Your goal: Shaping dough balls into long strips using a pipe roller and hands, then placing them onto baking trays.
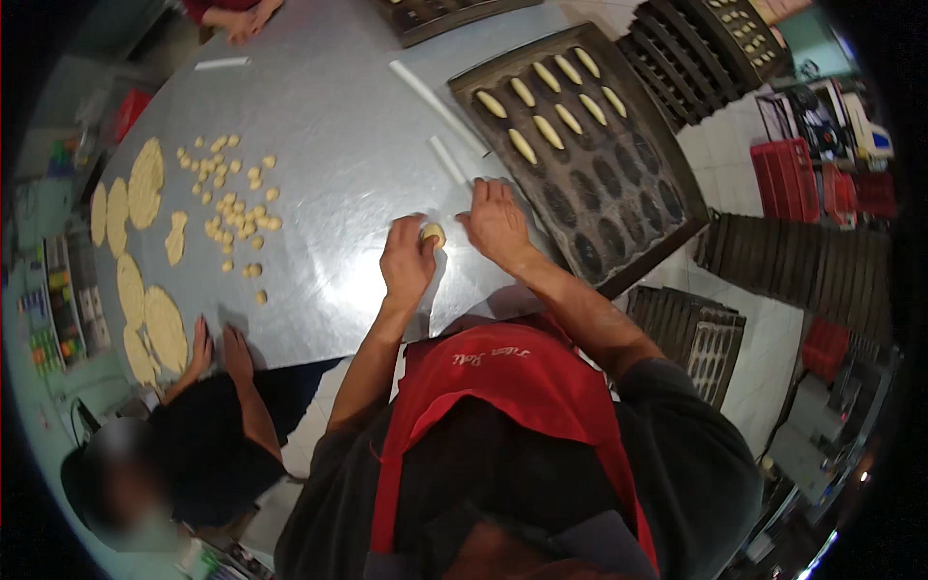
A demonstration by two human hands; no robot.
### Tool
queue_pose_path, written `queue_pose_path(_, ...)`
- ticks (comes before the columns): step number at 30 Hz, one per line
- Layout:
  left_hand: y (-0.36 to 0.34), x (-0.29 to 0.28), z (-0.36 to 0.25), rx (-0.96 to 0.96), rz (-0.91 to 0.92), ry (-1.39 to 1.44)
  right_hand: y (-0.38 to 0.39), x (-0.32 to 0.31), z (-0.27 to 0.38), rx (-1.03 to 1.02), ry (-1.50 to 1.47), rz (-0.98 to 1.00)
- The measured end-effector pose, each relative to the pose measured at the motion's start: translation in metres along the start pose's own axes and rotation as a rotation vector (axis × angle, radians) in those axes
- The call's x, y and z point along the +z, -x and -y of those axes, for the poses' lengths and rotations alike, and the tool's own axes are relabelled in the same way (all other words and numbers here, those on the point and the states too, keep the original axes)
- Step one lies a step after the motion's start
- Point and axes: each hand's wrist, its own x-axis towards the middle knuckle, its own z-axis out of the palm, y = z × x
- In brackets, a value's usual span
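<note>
My left hand (407, 263) grips a small rolled piece of dough (434, 233) just above the steel table, its thumb pressing against the near side. To its right, my right hand (499, 226) lies with fingers stretched forward and thumb apart, holding nothing that I can see. A short white rod (447, 159) rests just beyond the right fingertips, and a longer white rod (437, 106) lies farther up along the tray. The dark baking tray (648, 246) at the right has oval hollows; its far part carries two rows of slim dough rolls (547, 131).
Many small dough balls (232, 208) and flattened dough sheets (164, 324) cover the left of the table (329, 126). A co-worker's hands (220, 348) are at the near left edge, another person's (242, 21) at the far edge. Stacked trays (793, 271) and red crates (783, 179) stand right.
</note>
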Motion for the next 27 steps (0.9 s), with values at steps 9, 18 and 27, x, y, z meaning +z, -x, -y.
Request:
queue_pose_path(9, 0.002, -0.011, 0.040, 0.123, 0.106, -0.327, 0.024, 0.029, -0.001, -0.557, -0.158, 0.070)
queue_pose_path(18, 0.042, -0.017, 0.047, 0.196, 0.309, -0.416, 0.067, 0.031, 0.014, -0.205, -0.083, 0.146)
queue_pose_path(27, 0.013, 0.002, 0.014, 0.203, 0.051, -0.135, 0.019, 0.044, 0.019, -0.238, 0.267, -0.096)
